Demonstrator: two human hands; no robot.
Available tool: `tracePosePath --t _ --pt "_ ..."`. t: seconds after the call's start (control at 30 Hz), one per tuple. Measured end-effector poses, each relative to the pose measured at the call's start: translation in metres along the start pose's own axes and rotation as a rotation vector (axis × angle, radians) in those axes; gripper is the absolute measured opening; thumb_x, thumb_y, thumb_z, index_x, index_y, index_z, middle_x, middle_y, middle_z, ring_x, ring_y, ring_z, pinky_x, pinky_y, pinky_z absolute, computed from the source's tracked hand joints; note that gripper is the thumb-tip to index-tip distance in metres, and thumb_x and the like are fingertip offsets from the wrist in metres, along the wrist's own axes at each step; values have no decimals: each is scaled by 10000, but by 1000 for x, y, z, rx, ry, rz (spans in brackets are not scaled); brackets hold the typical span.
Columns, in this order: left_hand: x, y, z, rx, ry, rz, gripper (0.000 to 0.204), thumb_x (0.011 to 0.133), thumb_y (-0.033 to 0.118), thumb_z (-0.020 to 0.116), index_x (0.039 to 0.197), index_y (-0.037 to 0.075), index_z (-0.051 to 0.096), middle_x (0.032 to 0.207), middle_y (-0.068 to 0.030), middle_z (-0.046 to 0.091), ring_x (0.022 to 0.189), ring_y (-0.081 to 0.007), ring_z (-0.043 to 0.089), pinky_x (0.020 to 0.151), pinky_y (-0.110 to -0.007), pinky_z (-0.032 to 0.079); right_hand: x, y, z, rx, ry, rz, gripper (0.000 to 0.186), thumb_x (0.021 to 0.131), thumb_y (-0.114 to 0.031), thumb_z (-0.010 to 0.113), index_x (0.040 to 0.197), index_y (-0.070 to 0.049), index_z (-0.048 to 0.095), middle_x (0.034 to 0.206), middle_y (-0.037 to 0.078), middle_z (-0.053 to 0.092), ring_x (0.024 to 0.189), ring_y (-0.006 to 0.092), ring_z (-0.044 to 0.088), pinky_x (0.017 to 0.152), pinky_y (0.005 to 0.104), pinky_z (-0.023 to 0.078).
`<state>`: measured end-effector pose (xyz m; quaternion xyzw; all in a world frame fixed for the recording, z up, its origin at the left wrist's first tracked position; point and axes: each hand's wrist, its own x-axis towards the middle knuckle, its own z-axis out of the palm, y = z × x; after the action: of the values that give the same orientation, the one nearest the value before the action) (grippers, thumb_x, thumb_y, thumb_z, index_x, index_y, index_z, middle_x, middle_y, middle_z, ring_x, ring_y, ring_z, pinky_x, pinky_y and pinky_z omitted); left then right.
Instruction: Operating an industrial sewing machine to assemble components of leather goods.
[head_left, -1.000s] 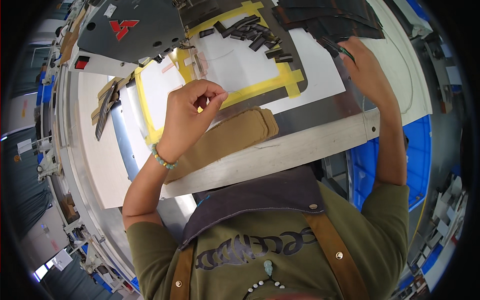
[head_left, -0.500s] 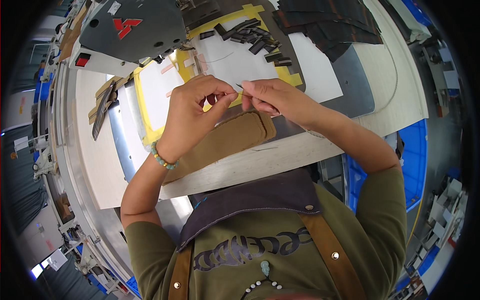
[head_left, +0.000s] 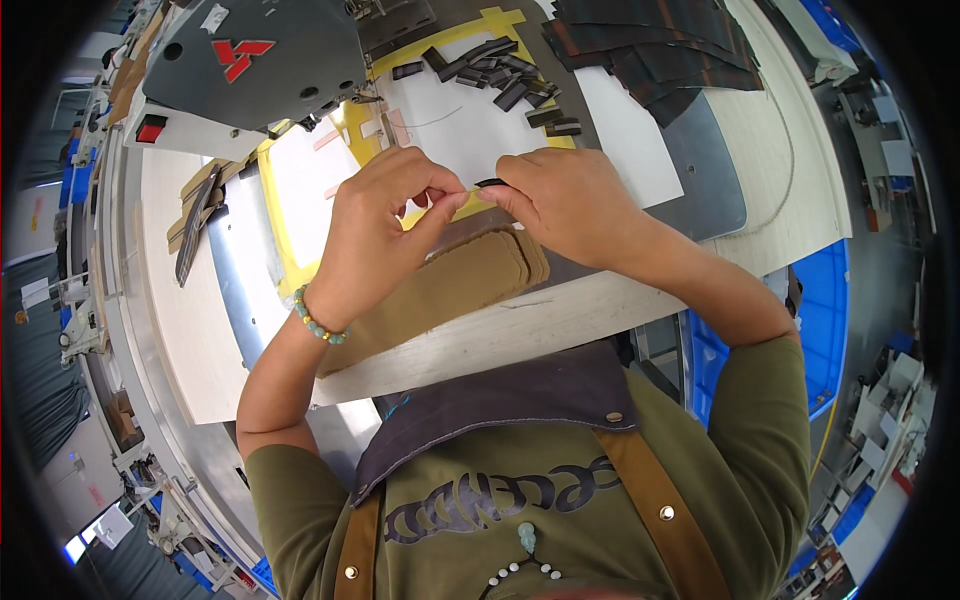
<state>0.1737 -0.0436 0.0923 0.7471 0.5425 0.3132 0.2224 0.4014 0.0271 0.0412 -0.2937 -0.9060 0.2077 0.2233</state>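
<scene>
My left hand (head_left: 385,215), with a beaded bracelet on its wrist, is closed in a pinch above the tan panels. Whatever lies between its thumb and forefinger is too small to name. Almost touching it, my right hand (head_left: 570,205) is closed too, back of the hand upward. A small black piece (head_left: 490,183) pokes out between its thumb and forefinger. Beneath both hands lies a stack of long tan panels with rounded ends (head_left: 450,285). Beyond them, several short black folded strips (head_left: 500,75) are heaped on a white sheet edged with yellow tape (head_left: 440,125).
A grey sewing machine head (head_left: 255,65) stands at the far left, its lamp lit. Dark layered sheets (head_left: 665,45) lie at the far right. Curved dark and tan strips (head_left: 200,215) rest on the left. A blue crate (head_left: 820,310) sits right of the pale table (head_left: 560,310).
My right hand has turned over, back upward, with its fingers curled under. The black piece now shows at its fingertips. My left hand has hardly moved; the whole view has shifted slightly.
</scene>
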Motion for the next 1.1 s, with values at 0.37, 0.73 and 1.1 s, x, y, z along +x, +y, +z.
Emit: tracePosePath --t 0.37,0.73,1.1 --pt "0 -7 -39 -477 26 -51 63 891 -12 801 941 23 787 858 -19 691 777 -97 578 695 -249 459 -17 78 -83 -405 175 489 362 1050 -391 684 1015 -31 683 873 185 731 812 411 705 710 473 543" --pt "21 -19 -62 -763 -23 207 128 810 207 915 895 122 871 843 8 705 808 -187 610 679 -310 482 -29 118 -64 -427 300 490 287 1012 -239 771 1071 25 673 1019 168 658 905 374 685 775 409 538" --pt "32 -40 -62 -885 -158 254 177 782 84 926 924 184 893 879 36 751 920 -111 589 684 -264 407 -43 140 -58 -572 277 441 304 1024 -268 770 1134 4 691 1124 145 717 1002 320 728 868 372 565"
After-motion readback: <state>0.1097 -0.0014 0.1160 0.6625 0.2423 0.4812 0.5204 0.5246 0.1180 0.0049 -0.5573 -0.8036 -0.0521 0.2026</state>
